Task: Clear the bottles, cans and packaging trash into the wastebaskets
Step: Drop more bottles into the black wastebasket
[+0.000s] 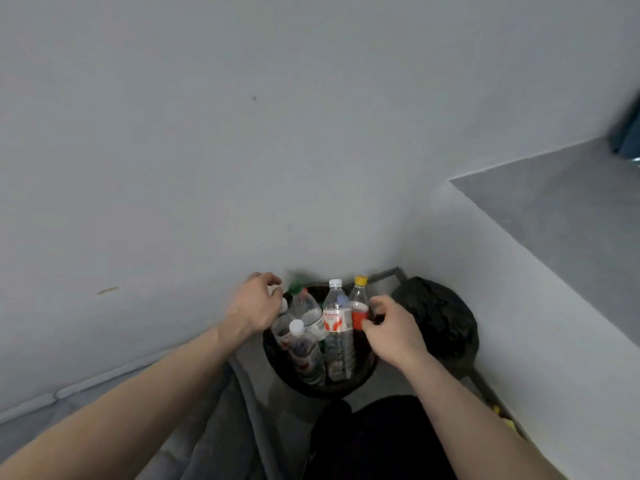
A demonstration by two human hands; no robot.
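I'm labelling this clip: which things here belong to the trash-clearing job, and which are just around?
Job:
- wastebasket
- yellow-capped bottle
- white-capped bottle
- green-capped bottle
- second black bin
- left hand
- right hand

Just around:
- grey wall
- ledge

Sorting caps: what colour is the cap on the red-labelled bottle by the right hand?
Yellow cap, clearest in the head view.

Wastebasket (360,382) base hidden; bottles' (337,341) lower halves inside.
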